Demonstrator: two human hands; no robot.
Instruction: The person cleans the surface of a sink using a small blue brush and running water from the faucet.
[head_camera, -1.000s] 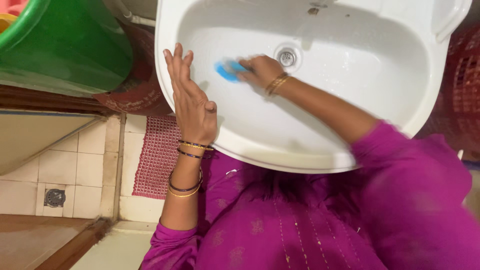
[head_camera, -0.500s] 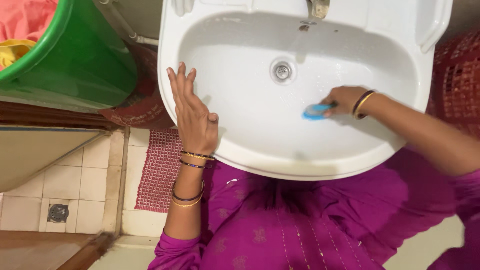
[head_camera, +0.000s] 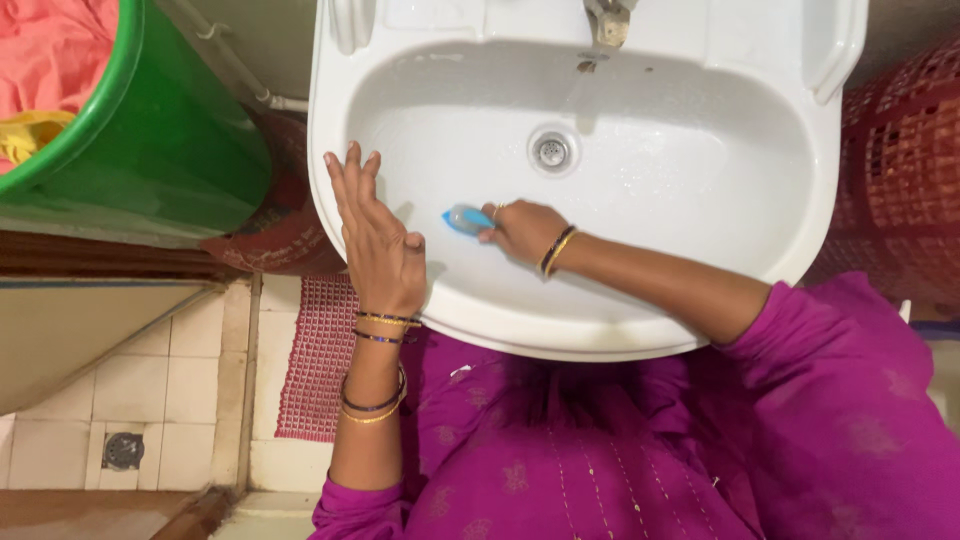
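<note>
A person in a magenta tunic (head_camera: 640, 450) leans over a white ceramic wash basin (head_camera: 700, 290), seen from above by a head-worn camera. The right hand (head_camera: 522, 230) is closed around a small blue scrubber (head_camera: 466, 219), pressing it against the basin's inner wall at the near left of the bowl, below and to the left of the metal drain (head_camera: 551, 151). Only the scrubber's blue end shows past the fingers. Gold and dark bangles (head_camera: 555, 250) circle the right wrist.

The left hand (head_camera: 375, 240) lies flat and open on the basin's left rim, fingers straight and together, thumb tucked toward the bowl; its grip holds nothing. More bangles (head_camera: 378, 325) sit along the left forearm.

A metal tap (head_camera: 607, 20) stands at the far edge of the basin, directly above the drain in the frame. To the left, a green plastic tub (head_camera: 150, 140) holds pink and yellow cloth (head_camera: 50, 70). A red latticed basket (head_camera: 905, 170) stands to the right of the basin. On the pale tiled floor (head_camera: 160, 400) lie a red checked mat (head_camera: 315, 350) and a round floor drain (head_camera: 123, 450).
</note>
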